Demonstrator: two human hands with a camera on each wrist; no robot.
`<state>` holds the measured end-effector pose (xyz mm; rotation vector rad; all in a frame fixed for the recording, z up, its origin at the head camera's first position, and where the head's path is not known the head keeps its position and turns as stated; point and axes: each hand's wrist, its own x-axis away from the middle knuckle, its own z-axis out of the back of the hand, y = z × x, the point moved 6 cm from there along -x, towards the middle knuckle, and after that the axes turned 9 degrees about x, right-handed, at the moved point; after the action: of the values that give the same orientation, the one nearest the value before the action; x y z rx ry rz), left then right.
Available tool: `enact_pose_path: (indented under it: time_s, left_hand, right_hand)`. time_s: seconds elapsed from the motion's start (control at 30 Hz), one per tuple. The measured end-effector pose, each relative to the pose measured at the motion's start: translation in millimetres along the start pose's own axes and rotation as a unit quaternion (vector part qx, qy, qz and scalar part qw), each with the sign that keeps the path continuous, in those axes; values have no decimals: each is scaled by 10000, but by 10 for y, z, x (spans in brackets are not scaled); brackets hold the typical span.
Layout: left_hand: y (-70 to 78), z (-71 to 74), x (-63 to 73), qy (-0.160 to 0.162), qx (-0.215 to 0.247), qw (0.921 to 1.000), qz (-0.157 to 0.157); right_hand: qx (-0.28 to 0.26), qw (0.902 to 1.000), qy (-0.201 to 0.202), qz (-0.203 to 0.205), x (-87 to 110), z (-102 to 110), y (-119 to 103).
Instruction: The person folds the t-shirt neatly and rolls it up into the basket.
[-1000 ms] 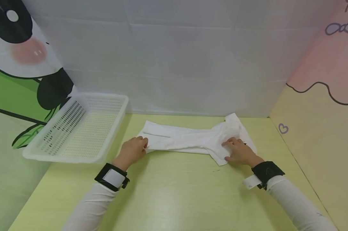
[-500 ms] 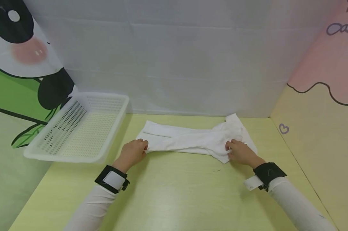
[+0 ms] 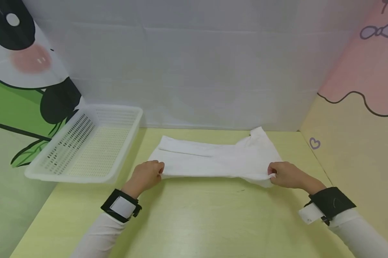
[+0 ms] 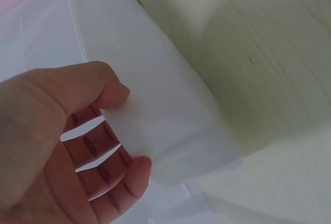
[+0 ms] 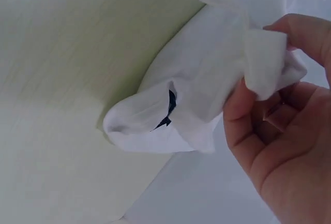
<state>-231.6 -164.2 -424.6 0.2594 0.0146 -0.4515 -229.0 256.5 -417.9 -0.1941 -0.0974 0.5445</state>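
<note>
A white cloth garment [image 3: 210, 157], folded long and narrow, lies across the table between both hands. My left hand [image 3: 146, 175] pinches its left end near the front edge; in the left wrist view the thumb presses the white fabric [image 4: 155, 79] against the fingers. At the other end, my right hand [image 3: 287, 175] pinches the front right corner between thumb and fingers. The right wrist view has a gathered bit of cloth [image 5: 266, 61] in that pinch, with a small dark mark [image 5: 169, 109] on the fabric beyond. The front edge looks slightly raised between the hands.
A white perforated plastic basket [image 3: 123, 143] stands on the left of the pale yellow table [image 3: 207, 222]. Behind rises a grey-white wall sheet [image 3: 194, 71]; printed panels flank both sides, the right one [image 3: 355, 143] close to my right arm.
My right hand has taken hold of the garment's corner and drawn it right and toward me. The right end has spread flatter and wider. My left hand has shifted slightly toward me.
</note>
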Motion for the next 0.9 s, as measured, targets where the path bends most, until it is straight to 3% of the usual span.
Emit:
enact_pose_path:
  time_s: [0.17,0.37,0.5,0.6,0.77,0.9]
  left_hand:
    - [8,-7,0,-128,1,9999,61]
    - [31,-28,-4,-336,84,9994,28]
    - [39,-49,-7,-543,121,9984,41]
    - [48,-29,-28,-490,103,9987,39]
    - [68,11,-135,-227,81,9997,-6]
    - [96,-51,-253,-335,24,9994,-94]
  right_hand:
    - [-324,9977,23,598,196,-50,-161]
    - [-433,9964,-473,558,275,-206,-257]
    - [-335,9960,-571,608,275,-268,-264]
    - [-157,9974,-417,570,241,-263,-226]
    - [232,9989,234,321,121,-188,-112]
    - [458,9963,688,240,23,-161,-62]
